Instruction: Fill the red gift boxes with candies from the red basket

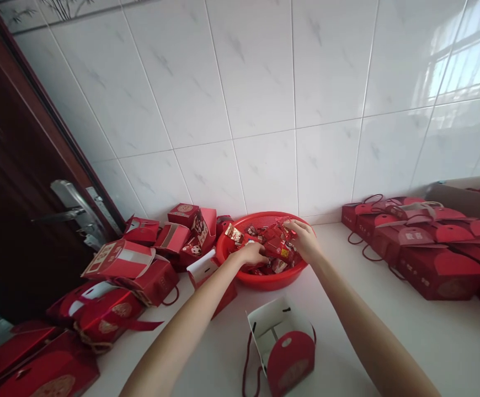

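A red plastic basket [265,284] stands against the wall, filled with wrapped sweets [279,248]. My left hand [251,255] reaches over its left side, fingers curled down among the wrappers; what they grip is hidden. At the basket's right side, my right hand [305,238] pinches a shiny red-wrapped sweet [286,225] between thumb and fingers. Between my forearms, nearer me, an open red gift box [292,364] with a white inside and dark red cord handles stands on the white countertop [339,320].
Several red boxes, some open, crowd the left side, including a ribboned one [111,311]. Rows of closed red boxes [438,270] with cord handles fill the right, before a cardboard carton [463,190]. A tiled wall rises behind; a dark door [16,165] with a metal handle is left.
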Motion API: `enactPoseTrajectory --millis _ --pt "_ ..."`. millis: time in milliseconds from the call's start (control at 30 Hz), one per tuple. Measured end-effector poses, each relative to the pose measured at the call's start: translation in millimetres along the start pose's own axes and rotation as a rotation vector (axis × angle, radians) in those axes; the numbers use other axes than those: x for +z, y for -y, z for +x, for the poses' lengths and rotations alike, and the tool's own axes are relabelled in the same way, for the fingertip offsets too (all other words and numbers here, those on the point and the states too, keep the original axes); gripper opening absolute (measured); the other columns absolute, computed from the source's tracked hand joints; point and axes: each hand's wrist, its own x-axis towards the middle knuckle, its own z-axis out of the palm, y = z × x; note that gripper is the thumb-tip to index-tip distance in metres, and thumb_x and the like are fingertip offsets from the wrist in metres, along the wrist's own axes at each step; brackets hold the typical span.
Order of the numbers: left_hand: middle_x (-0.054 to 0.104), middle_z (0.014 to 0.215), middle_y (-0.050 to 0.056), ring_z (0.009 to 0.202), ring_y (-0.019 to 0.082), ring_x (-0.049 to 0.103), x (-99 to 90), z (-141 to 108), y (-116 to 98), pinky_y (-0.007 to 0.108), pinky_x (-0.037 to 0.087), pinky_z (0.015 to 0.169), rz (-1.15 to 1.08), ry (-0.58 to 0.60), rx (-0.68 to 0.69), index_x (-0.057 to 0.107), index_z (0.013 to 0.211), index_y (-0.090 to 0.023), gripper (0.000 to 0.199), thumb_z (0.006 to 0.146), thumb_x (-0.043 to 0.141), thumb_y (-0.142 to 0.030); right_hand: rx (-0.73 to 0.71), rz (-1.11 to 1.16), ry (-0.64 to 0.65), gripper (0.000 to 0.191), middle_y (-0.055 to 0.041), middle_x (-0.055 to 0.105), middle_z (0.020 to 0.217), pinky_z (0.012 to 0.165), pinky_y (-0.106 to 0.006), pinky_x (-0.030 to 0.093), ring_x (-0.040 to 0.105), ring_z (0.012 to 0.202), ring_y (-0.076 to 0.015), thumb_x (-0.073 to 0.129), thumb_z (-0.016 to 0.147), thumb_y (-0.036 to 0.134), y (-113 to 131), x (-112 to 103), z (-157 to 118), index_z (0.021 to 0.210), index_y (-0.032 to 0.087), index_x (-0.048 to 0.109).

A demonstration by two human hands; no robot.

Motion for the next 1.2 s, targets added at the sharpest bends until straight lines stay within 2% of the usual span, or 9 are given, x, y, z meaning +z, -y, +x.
enactPoseTrajectory --millis 133,233,467,567,733,867,1000,1100,1200 --pt "0.068 0.052 -0.003 0.049 0.016 0.061 4.5 -2.3 0.4 0.024 0.044 0.051 -0.017 0.061 0.023 0.072 0.057 -0.02 0.013 0.05 0.079 -0.012 -0.007 -0.008 -0.001 0.026 -0.0005 0.065 0.073 0.055 -0.027 0.044 0.054 0.061 -0.0129 0.082 0.06 0.042 0.4 -0.5 -0.3 0.065 0.022 0.066" --pt "0.066 0.051 -0.004 0.047 0.016 0.06 4.5 -4.5 -0.3 0.024 0.044 0.05 -0.056 0.036 0.048 0.071 0.057 -0.021 0.015 0.048 0.082 -0.016 -0.008 -0.004 0.002 0.027 -0.0007 0.066 0.073 0.055 -0.026 0.045 0.056 0.062 -0.014 0.082 0.059 0.044 1.5 0.0 -1.0 0.065 0.022 0.067" --pt "0.072 0.083 0.003 0.082 0.018 0.067 3.0 4.4 -20.1 0.03 0.052 0.079 -0.278 -0.366 0.219 0.066 0.078 -0.019 0.017 0.069 0.074 -0.03 0.028 -0.025 0.09 0.032 0.0011 0.066 0.069 0.058 -0.026 0.046 0.058 0.063 -0.014 0.086 0.059 0.047 3.6 0.5 -4.3 0.067 0.022 0.068" --pt "0.072 0.089 0.004 0.087 0.019 0.067 9.8 8.2 -31.6 0.032 0.053 0.082 -0.354 -0.445 0.266 0.065 0.084 -0.019 0.02 0.074 0.071 -0.035 0.057 -0.044 0.139 0.035 0.0003 0.068 0.072 0.059 -0.027 0.048 0.06 0.066 -0.0157 0.088 0.057 0.048 4.6 0.4 -6.0 0.07 0.022 0.069" --pt "0.075 0.098 0.008 0.09 0.021 0.069 21.4 9.2 -43.5 0.034 0.055 0.081 -0.39 -0.422 0.265 0.069 0.094 -0.018 0.025 0.08 0.063 -0.038 0.011 -0.035 0.103 0.04 -0.0004 0.069 0.076 0.062 -0.029 0.051 0.062 0.071 -0.0183 0.087 0.056 0.053 2.7 0.2 -5.0 0.076 0.023 0.069" --pt "0.076 0.101 0.007 0.091 0.021 0.07 5.3 7.1 -39.1 0.031 0.055 0.079 -0.299 -0.38 0.194 0.073 0.1 -0.02 0.027 0.082 0.06 -0.035 -0.033 -0.016 -0.007 0.04 0.0008 0.065 0.07 0.057 -0.028 0.048 0.06 0.063 -0.016 0.085 0.058 0.054 -2.3 -0.7 0.0 0.071 0.023 0.063" --pt "0.071 0.062 0.0 0.057 0.017 0.064 -32.8 1.8 -18.1 0.026 0.049 0.059 -0.096 -0.204 0.051 0.073 0.064 -0.022 0.007 0.059 0.077 -0.023 -0.052 -0.003 -0.084 0.04 0.0016 0.064 0.07 0.054 -0.026 0.046 0.057 0.06 -0.014 0.084 0.058 0.052 -6.1 -1.7 3.6 0.069 0.023 0.059" --pt "0.057 0.04 -0.006 0.04 0.013 0.052 -53.7 -3.9 3.8 0.023 0.042 0.05 0.033 -0.116 -0.044 0.06 0.042 -0.025 0.025 0.042 0.085 -0.021 -0.052 -0.004 -0.098 0.04 0.0019 0.062 0.068 0.054 -0.026 0.045 0.057 0.062 -0.0142 0.084 0.057 0.051 -6.4 -0.9 3.6 0.067 0.022 0.057" --pt "0.053 0.037 -0.006 0.044 0.016 0.056 -53.6 -6.0 22.4 0.024 0.046 0.056 0.073 -0.126 -0.065 0.055 0.04 -0.025 0.033 0.039 0.089 -0.029 -0.045 -0.001 -0.094 0.041 0.0025 0.059 0.064 0.053 -0.025 0.045 0.054 0.059 -0.013 0.085 0.056 0.05 -5.3 0.7 2.2 0.064 0.022 0.057"
